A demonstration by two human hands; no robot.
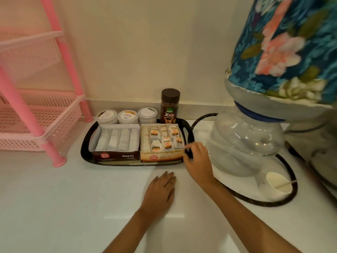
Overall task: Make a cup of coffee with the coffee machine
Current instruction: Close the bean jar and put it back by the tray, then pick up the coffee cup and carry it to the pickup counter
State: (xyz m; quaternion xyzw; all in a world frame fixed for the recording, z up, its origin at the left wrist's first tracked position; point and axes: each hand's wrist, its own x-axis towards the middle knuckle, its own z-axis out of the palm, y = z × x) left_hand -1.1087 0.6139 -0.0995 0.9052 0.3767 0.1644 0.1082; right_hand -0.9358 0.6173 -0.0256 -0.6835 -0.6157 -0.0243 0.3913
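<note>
A dark jar of instant coffee (170,108) with a brown lid stands at the back of a black tray (85,143). My right hand (197,159) is at the tray's right rim and pinches a thin stick-like thing (179,148) that lies over the corner of the right tea box (160,141); what the stick is cannot be told. My left hand (160,190) rests flat on the white counter in front of the tray, fingers straight. A white paper cup (273,179) with a stirrer in it stands on the counter at the right, below the water bottle.
The tray also holds an Assam tea box (116,141) and three white lidded tubs (127,116). A large water bottle (244,136) under a floral cover fills the right side. A black cable (290,168) loops around it. A pink rack (36,125) stands at the left.
</note>
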